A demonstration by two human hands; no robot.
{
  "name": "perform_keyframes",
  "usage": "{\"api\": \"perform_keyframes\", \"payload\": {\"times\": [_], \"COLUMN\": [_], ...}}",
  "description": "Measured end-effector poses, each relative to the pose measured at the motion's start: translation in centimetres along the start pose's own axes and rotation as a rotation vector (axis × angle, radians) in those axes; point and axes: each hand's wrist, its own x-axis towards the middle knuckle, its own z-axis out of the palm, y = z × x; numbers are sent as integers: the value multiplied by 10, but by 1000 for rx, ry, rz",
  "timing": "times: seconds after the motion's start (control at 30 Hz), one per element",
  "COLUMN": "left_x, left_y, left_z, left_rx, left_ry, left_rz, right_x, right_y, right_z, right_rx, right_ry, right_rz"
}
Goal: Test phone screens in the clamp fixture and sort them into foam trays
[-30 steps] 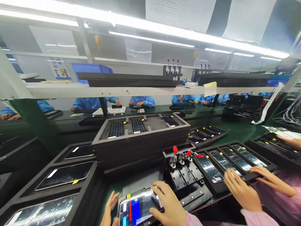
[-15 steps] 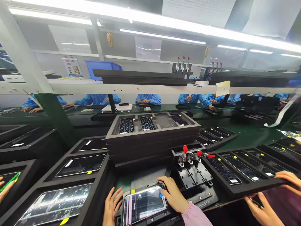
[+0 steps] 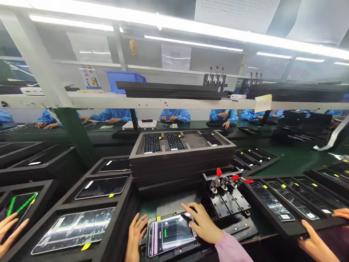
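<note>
A lit phone-sized screen point(image 3: 171, 234) lies in a black fixture point(image 3: 188, 251) at the bottom centre, with a yellow tab at its top left. It shows pale bands and a short green mark. My left hand point(image 3: 135, 234) rests against the fixture's left side, fingers apart, holding nothing. Over the screen's right end is my right hand point(image 3: 204, 223), in a pink sleeve, thumb and fingers bent at the screen edge; a small dark thing shows under its fingers, too hidden to name. Just right of it stand black clamps with red-tipped levers point(image 3: 227, 193).
A stack of black foam trays point(image 3: 180, 160) rises behind the fixture. More trays with screens stand at left point(image 3: 95, 214) and right point(image 3: 286, 196). Other people's hands reach in at both lower edges. Across the bench sit people in blue. A white shelf point(image 3: 163, 103) crosses above.
The view has shifted slightly, moving things rightward in the picture. A green mark has appeared on the screen. My right hand's fingers have lifted and bent, and a dark thing now shows beneath them.
</note>
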Motion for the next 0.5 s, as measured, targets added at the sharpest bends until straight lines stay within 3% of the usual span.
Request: {"api": "perform_keyframes", "payload": {"times": [0.13, 0.33, 0.5], "left_x": [-7, -7, 1], "left_y": [7, 9, 4], "left_z": [1, -1, -2], "left_rx": [14, 7, 7], "left_ry": [-17, -52, -35], "left_rz": [15, 24, -16], "right_x": [4, 34, 58], "right_y": [-14, -57, -66], "right_z": [-5, 12, 13], "right_rx": [61, -108, -281], "right_ry": [25, -210, -278], "right_rz": [-42, -315, -403]}}
